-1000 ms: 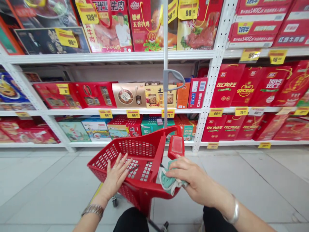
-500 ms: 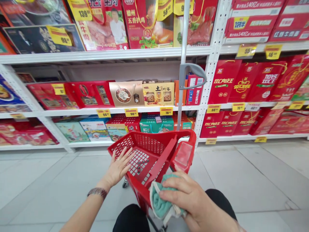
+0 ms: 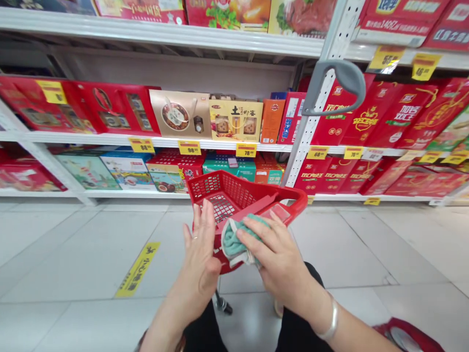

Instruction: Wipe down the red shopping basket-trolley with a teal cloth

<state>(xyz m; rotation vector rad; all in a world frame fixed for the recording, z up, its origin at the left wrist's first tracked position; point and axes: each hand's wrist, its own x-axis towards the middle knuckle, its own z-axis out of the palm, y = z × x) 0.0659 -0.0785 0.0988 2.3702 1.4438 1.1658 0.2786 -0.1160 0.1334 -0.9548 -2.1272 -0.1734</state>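
Observation:
My right hand (image 3: 276,249) grips a folded teal towelling cloth (image 3: 234,242) with a white edge, pressing it against the near side of a red plastic shopping trolley basket (image 3: 238,190). My left hand (image 3: 198,249) is raised with its fingers apart and a ring on one finger. It stands just left of the cloth, holding nothing; I cannot tell whether it touches the cloth. A silver bangle (image 3: 331,320) circles my right wrist.
A grey handle (image 3: 333,83) rises from the trolley in front of white metal shelving (image 3: 157,142) stocked with red and gold gift boxes. A yellow floor sticker (image 3: 137,269) lies to the left. Something red (image 3: 403,337) shows at the bottom right.
My left hand has lifted off the basket and now stands upright near the cloth. The basket has tilted and moved further from me, and the grey handle has swung right. The cloth stays in my right hand.

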